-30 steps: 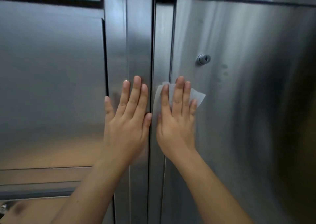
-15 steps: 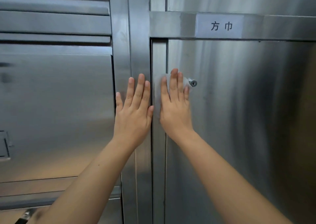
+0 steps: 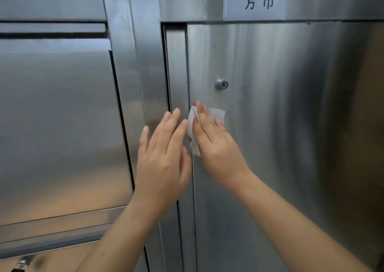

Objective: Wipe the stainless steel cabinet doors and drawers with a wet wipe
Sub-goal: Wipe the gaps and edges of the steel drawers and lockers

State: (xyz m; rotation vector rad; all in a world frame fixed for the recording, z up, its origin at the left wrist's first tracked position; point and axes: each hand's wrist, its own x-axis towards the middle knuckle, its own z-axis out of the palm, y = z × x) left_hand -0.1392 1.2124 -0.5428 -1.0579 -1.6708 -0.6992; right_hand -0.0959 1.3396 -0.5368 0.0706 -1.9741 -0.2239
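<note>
A stainless steel cabinet door (image 3: pixel 291 126) fills the right half of the view, with a small round lock (image 3: pixel 221 84) near its left edge. My right hand (image 3: pixel 216 145) presses a white wet wipe (image 3: pixel 218 113) flat against this door, just below the lock. The wipe shows above and to the left of my fingers. My left hand (image 3: pixel 164 155) rests flat, fingers apart, on the vertical steel post (image 3: pixel 145 64) between the doors. It holds nothing.
A second steel door (image 3: pixel 58 126) with horizontal drawer fronts (image 3: pixel 52 5) above it lies to the left. A white label with two printed characters (image 3: pixel 256 3) sits on the rail over the right door. More horizontal panels (image 3: pixel 52 230) run below the left door.
My right hand slid the wipe up to beside the lock, then back down below it. My left hand stayed on the post, tilting slightly rightward.
</note>
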